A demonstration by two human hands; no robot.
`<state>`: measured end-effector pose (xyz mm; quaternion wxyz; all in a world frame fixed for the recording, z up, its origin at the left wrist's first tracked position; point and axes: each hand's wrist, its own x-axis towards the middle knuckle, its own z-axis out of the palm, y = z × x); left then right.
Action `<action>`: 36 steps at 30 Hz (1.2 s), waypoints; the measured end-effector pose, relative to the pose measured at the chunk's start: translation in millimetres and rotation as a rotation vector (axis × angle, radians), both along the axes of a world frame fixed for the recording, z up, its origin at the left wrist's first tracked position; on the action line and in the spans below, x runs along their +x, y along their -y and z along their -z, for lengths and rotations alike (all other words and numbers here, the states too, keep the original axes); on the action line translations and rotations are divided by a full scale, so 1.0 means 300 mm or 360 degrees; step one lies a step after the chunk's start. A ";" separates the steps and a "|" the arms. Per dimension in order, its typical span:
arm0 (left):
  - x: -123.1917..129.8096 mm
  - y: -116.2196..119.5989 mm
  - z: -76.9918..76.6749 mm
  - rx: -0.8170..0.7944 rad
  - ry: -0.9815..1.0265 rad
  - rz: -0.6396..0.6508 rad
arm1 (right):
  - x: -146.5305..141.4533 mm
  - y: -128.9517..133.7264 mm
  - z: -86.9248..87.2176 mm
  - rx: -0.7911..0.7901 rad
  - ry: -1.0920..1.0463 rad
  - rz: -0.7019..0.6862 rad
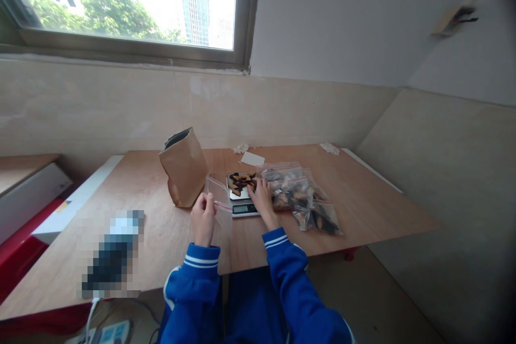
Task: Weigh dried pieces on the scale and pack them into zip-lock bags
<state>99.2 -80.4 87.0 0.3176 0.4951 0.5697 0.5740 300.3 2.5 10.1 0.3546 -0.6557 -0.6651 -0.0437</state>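
My left hand [203,219] is closed on the edge of a clear zip bag [223,219] with a red seal line, which hangs flat beside a small kitchen scale [248,214]. On the scale's pan lies a pile of dark-edged, tan dried slices [238,184]. My right hand [263,200] reaches over the right side of the pan, thumb and fingers apart at the slices; whether a slice is between them cannot be made out. Close by on the right lie several filled clear zip bags [300,193] with similar dark and tan pieces.
A brown paper bag [185,172] stands with its top open at the left. A white card [252,158] lies behind the scale. At the table's [382,209] left front is a blurred-out dark object [110,258] near a white cable [92,314]. The wall rises behind.
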 end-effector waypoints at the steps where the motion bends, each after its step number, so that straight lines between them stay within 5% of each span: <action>1: 0.000 0.001 0.001 0.0003 0.0006 0.0002 | 0.010 -0.001 -0.001 -0.0002 -0.0005 -0.0022; 9: 0.012 0.004 0.018 -0.0034 0.0037 0.0062 | 0.042 -0.017 -0.003 0.0062 -0.0286 -0.0319; 17: 0.014 0.005 0.027 -0.0018 0.0063 0.0103 | 0.038 -0.024 -0.044 0.0156 -0.0559 -0.0336; 22: 0.014 0.004 0.038 -0.0022 0.0060 0.0112 | -0.034 0.023 -0.161 0.0194 -0.1076 -0.0312; 26: 0.018 0.004 0.044 -0.0037 0.0031 0.0106 | -0.154 0.111 -0.303 0.0065 -0.1400 -0.0603; 30: 0.019 0.003 0.049 0.0020 0.0008 0.0126 | -0.246 0.186 -0.385 -0.0099 -0.1040 -0.0710; 36: 0.019 0.004 0.060 0.0093 0.0032 0.0211 | -0.294 0.212 -0.388 -0.0205 -0.0397 -0.0721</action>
